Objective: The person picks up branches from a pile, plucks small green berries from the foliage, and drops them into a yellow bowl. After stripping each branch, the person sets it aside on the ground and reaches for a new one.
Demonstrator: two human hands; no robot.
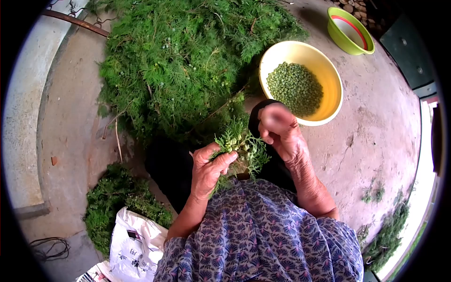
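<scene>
My left hand (211,168) is closed around an evergreen sprig (242,148) with flat, scaly leaves and clusters of small pale-green cones. It holds the sprig above my lap. Just to the right of the sprig is my right hand (281,130), raised with its fingers curled in. Its upper part is blurred, so what lies inside it is hidden. Beyond that hand, a yellow bowl (332,89) rests on the floor. Many small round green cones (295,89) are heaped in it.
A large pile of cut evergreen branches (174,61) spreads in front of me. A smaller branch heap (117,202) and a white sack (134,244) lie at my left. At the far right is a green basin (334,33). Loose greenery (390,230) lies to the lower right.
</scene>
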